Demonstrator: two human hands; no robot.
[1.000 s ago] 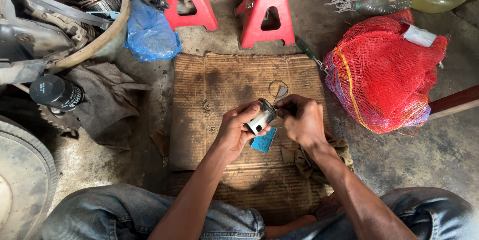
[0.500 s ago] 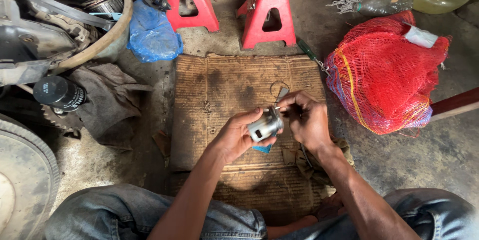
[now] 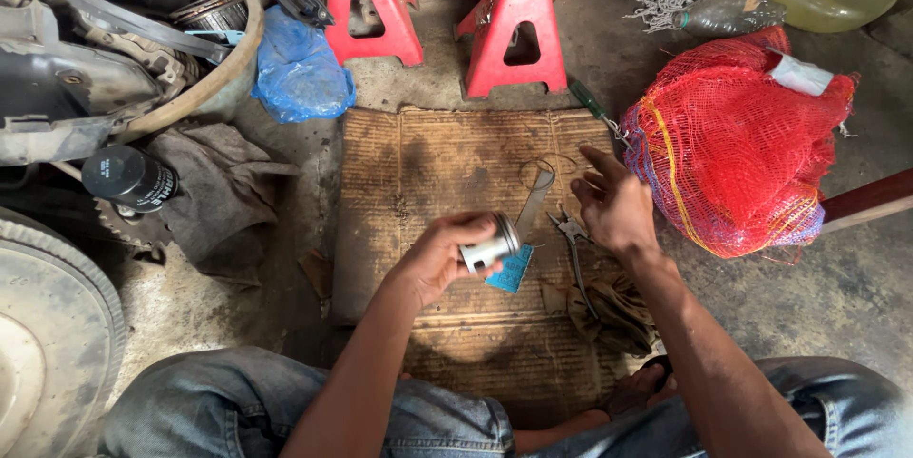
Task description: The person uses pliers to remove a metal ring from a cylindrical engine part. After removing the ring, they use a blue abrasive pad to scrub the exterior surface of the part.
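Note:
My left hand (image 3: 439,258) grips a small silver metal piston (image 3: 492,247) over a worn cardboard sheet (image 3: 418,173) on the floor. My right hand (image 3: 613,203) hovers open to the right of it, fingers spread, holding nothing. Just below that hand lie thin pliers (image 3: 573,241) on the cardboard. A flat metal strip (image 3: 534,203) and a thin wire ring (image 3: 547,165) lie between the hands. A small blue card (image 3: 512,272) sits under the piston.
Two red jack stands (image 3: 514,20) stand at the far edge. A red mesh sack (image 3: 732,149) lies right, a blue plastic bag (image 3: 300,73) and engine parts left. A black oil filter (image 3: 128,177), a dark rag (image 3: 223,201) and a tyre (image 3: 38,344) lie at left.
My right hand has let go of the piston and moved right and away, opening over the pliers. The left hand keeps the piston, slightly lowered.

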